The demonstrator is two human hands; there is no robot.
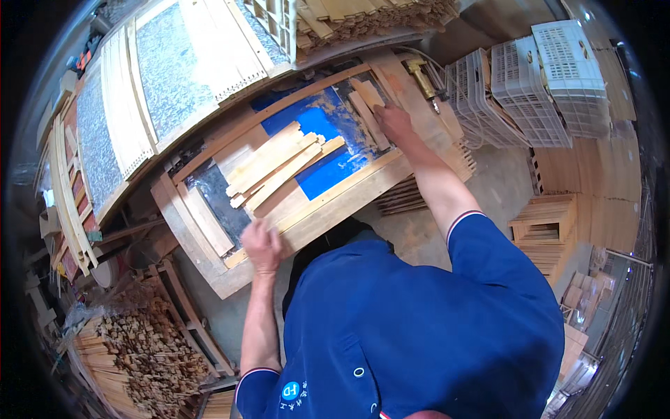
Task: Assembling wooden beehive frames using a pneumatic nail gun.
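At the far right end of the workbench (328,209), my right hand (396,124) is closed on a short wooden block (368,96). A longer wooden strip (368,120) lies beside that block, close to my fingers. My left hand (262,246) is over the bench's near edge at the left, its fingers curled and smeared by motion; whether anything is in them I cannot make out. Between my hands, a loose pile of pale wooden strips (279,160) lies partly over a blue sheet (314,178). Another pale strip (209,220) lies near my left hand.
A brass-coloured air tool (421,78) with a hose lies at the bench's far right corner. White plastic crates (516,87) stand to the right. Beyond the bench is a long table (174,63) with wooden boards. Bundled sticks (146,349) fill the lower left.
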